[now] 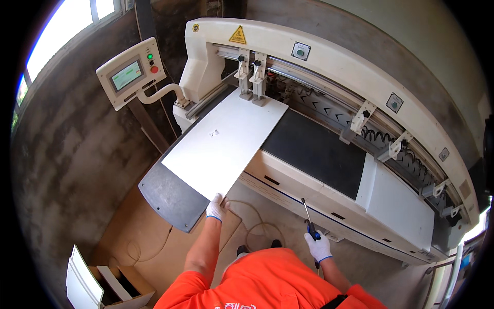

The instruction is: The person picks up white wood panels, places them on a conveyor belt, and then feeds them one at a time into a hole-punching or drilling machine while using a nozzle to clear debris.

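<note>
A large white panel (226, 136) lies on the dark worktable of the machine, its far end under two clamps (250, 80). My left hand (218, 207), in a white glove, grips the panel's near corner, fingers at the edge; the thumb's side is partly hidden. In my gloved right hand (318, 245) is an air blow gun (310, 226), black and blue, its long thin nozzle pointing up and away. The hand is wrapped round its handle, in front of the machine's body and apart from the panel.
A control panel with a screen (126, 75) stands on an arm at the left. Another white panel (401, 206) lies at the machine's right end, below more clamps (393, 147). An opened cardboard box (139, 293) holds boards at lower left. A hose (261, 223) curls over the floor.
</note>
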Demonstrator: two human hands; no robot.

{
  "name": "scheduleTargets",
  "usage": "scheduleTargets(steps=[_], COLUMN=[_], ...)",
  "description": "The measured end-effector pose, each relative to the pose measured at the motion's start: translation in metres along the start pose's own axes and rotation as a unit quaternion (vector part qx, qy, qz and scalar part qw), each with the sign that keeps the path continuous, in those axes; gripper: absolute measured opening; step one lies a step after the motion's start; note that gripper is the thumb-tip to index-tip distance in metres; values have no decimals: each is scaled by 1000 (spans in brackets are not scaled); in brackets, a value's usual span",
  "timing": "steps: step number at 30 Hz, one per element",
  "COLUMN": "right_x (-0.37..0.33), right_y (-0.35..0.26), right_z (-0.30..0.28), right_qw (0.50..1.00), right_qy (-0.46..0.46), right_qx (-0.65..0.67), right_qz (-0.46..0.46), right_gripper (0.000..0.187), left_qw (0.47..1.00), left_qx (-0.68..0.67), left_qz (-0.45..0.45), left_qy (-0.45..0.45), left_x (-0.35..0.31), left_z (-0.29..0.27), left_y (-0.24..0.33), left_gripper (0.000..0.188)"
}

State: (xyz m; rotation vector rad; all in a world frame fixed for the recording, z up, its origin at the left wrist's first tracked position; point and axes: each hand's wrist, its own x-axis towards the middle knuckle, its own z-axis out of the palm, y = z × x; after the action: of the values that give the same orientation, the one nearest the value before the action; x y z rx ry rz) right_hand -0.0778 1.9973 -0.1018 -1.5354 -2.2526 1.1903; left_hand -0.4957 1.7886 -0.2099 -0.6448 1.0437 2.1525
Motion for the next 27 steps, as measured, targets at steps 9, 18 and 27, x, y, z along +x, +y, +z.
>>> scheduleTargets(steps=[9,18,27], right_x=[1,67,116], right_y=[-131,-147,-148], right_z=[16,75,145], right_qw=[954,926,791], right_qy=[-129,-261,-230], right_qx=[-214,262,534], right_qz=[-163,79,189], right_gripper=[53,37,30], left_qw=[1000,1000,951], left_qx=[24,9,138], left_qz=[2,-17,70], left_qy=[-3,-22,266], left_x=[-3,-122,-274], left_z=[0,-111,-225], left_y=[5,-31,53], left_gripper=[20,14,68])
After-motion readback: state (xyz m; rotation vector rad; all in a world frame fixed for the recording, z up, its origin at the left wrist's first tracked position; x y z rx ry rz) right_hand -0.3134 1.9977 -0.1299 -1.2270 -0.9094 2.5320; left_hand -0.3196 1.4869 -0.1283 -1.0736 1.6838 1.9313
